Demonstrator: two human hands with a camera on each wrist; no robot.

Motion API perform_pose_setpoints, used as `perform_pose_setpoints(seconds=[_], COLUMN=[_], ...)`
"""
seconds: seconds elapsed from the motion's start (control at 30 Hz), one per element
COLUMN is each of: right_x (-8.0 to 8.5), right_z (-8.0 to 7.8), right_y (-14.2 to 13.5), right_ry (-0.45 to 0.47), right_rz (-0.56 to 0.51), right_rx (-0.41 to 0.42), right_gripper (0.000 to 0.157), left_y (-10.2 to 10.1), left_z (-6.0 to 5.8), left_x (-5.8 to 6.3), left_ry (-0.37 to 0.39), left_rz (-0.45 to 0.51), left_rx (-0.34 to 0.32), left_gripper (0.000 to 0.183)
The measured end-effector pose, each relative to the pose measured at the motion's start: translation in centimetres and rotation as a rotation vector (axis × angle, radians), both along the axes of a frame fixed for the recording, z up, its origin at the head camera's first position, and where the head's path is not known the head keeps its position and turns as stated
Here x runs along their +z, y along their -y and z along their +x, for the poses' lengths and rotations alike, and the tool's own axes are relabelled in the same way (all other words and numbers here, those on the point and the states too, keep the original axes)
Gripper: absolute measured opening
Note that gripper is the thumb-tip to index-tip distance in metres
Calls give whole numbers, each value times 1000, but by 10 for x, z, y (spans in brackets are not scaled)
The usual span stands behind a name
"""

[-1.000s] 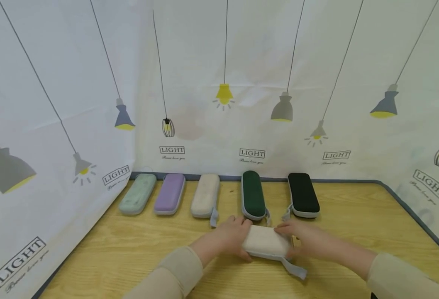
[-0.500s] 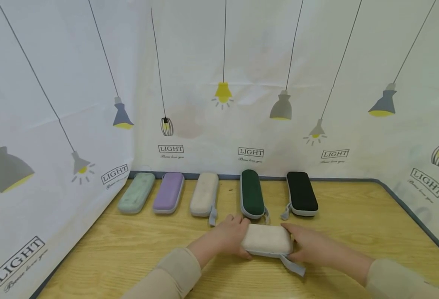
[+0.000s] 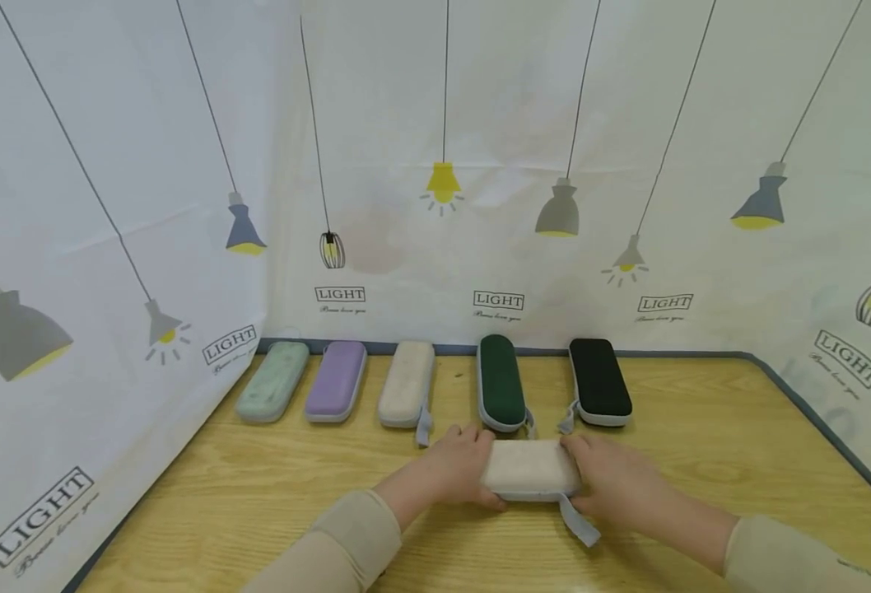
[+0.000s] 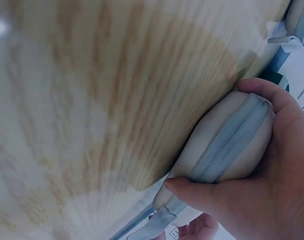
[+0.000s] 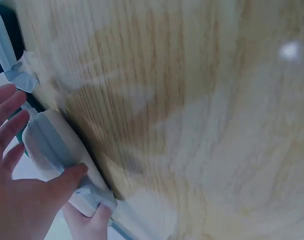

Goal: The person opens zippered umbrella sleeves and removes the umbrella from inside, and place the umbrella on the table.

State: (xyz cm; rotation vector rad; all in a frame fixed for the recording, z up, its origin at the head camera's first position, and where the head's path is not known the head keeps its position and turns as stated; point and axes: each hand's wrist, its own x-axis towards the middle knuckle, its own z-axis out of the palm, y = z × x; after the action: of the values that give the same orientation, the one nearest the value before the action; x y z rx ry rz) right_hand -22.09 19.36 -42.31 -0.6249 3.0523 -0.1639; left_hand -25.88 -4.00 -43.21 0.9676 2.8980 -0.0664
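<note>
Just in front of the dark green case (image 3: pixel 500 383), at the wooden table (image 3: pixel 258 511), a closed cream case (image 3: pixel 530 469) is between two hands: the left hand (image 3: pixel 459 465) grips one end, the right hand (image 3: pixel 619 482) the other. Four more closed cases (image 3: pixel 335 381) flank the green one; all contents are hidden.

one case (image 3: pixel 530 469) before a row of five cases (image 3: pixel 407 385) on the table (image 3: pixel 272 511)

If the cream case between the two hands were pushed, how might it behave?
The cream case is probably stiff, looking rounded and undented between the left hand and right hand. Its broad, flattish shape suggests sliding rather than rolling. The strap, curving loosely, looks floppy and would likely trail.
</note>
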Motion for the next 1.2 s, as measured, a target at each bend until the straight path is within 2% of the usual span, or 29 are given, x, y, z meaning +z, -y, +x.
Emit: perform_pose_setpoints(seconds=[0.13, 0.33, 0.53, 0.63, 0.83, 0.97, 1.1, 1.2], right_x=[3, 4, 4, 2, 2, 3, 3, 2], right_z=[3, 6, 6, 4, 3, 4, 6, 6], right_y=[1, 6, 9, 9, 7, 6, 2, -3], right_ry=[-46, -69, -78, -67, -36, -70, -131, -134], right_rz=[54, 96, 146, 129, 50, 65, 84, 76], right_rx=[-32, -74, -75, -60, -2, 42, 149, 247], right_gripper=[53, 34, 42, 42, 37, 37, 33, 28], left_y=[-1, -3, -5, -4, -3, -3, -3, -4], left_z=[-1, -2, 0, 1, 2, 2, 2, 3], left_x=[1, -2, 1, 2, 5, 5, 5, 5], left_ry=[31, 63, 60, 61, 74, 72, 63, 50], left_rz=[15, 25, 7, -7, -26, -33, -36, -42], left_rx=[29, 69, 83, 80, 79, 81, 87, 80], left_gripper=[89, 87, 87, 87, 88, 88, 88, 90])
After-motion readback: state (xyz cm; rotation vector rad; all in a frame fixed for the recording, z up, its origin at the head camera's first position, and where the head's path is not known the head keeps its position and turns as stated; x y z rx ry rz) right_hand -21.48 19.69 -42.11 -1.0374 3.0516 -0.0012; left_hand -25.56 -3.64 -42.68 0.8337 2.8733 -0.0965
